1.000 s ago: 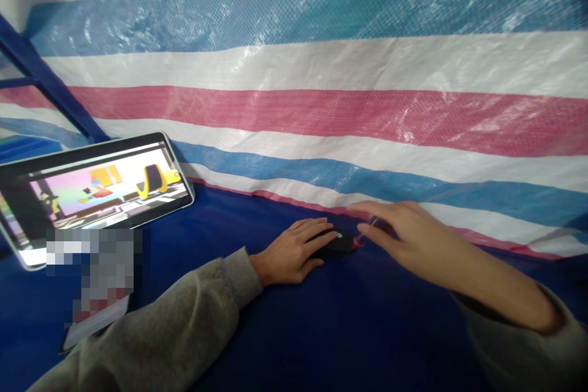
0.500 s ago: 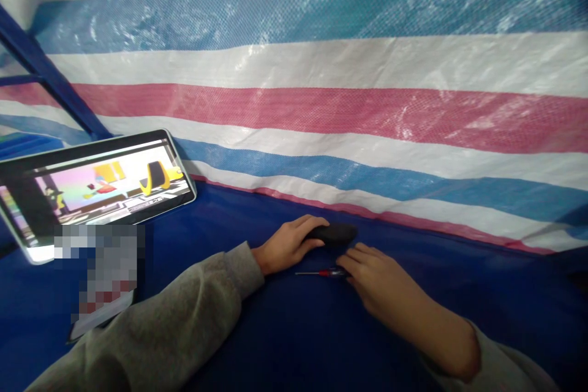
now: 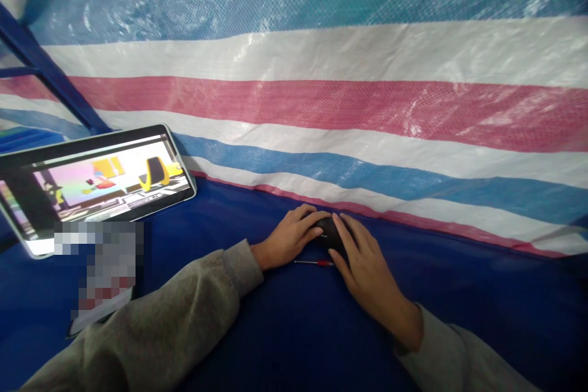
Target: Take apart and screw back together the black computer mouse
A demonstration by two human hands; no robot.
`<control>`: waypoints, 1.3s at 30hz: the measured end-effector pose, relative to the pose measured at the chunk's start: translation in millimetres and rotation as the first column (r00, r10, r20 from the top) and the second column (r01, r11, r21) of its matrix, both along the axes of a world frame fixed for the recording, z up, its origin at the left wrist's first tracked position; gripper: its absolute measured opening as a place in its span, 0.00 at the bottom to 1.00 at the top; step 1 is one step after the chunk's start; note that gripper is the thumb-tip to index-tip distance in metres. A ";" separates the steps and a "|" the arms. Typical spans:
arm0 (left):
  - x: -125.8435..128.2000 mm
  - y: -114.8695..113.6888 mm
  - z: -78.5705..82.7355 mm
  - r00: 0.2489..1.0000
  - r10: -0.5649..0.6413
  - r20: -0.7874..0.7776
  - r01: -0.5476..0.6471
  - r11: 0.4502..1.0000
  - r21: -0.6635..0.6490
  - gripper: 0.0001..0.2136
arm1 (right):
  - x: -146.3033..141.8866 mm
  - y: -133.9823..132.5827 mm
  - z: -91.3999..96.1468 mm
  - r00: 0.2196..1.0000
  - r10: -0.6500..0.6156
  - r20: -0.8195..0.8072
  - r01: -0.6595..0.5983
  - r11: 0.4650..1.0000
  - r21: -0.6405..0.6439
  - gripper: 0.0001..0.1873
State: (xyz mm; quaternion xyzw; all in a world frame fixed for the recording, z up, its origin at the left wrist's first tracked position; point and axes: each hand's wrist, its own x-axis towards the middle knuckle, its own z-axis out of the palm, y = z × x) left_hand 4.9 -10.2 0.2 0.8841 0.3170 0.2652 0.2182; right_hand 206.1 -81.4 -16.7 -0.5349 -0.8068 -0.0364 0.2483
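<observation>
Glossy striped sheeting, rounded black mouse between hands

Reads as a makeshift tarp-walled booth: red, white and blue woven plastic sheeting runs down to the back of a dark blue surface, with a blue strut slanting at left. Lit screen makes it desk-like. View's tight, so can't tell if it's inside a home, shop or workshop.

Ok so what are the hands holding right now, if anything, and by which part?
The mouse: left hand on its left end, right hand on its right.
</observation>
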 end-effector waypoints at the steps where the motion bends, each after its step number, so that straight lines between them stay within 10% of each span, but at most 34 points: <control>1: 0.2 0.4 -1.1 1.000 0.012 -0.020 -0.011 1.000 0.008 0.18 | 0.7 1.0 -0.5 1.000 -0.012 -0.009 0.012 1.000 -0.012 0.31; 17: -1.1 -1.4 -6.6 0.993 -0.012 0.115 -0.022 0.957 0.288 0.10 | 2.2 1.3 2.5 0.998 -0.063 0.000 0.063 0.998 -0.028 0.27; 39: -0.9 -1.8 -1.1 0.984 0.180 -0.007 -0.173 0.954 0.243 0.10 | 2.5 3.5 -3.9 0.998 -0.060 0.034 0.059 0.998 0.023 0.27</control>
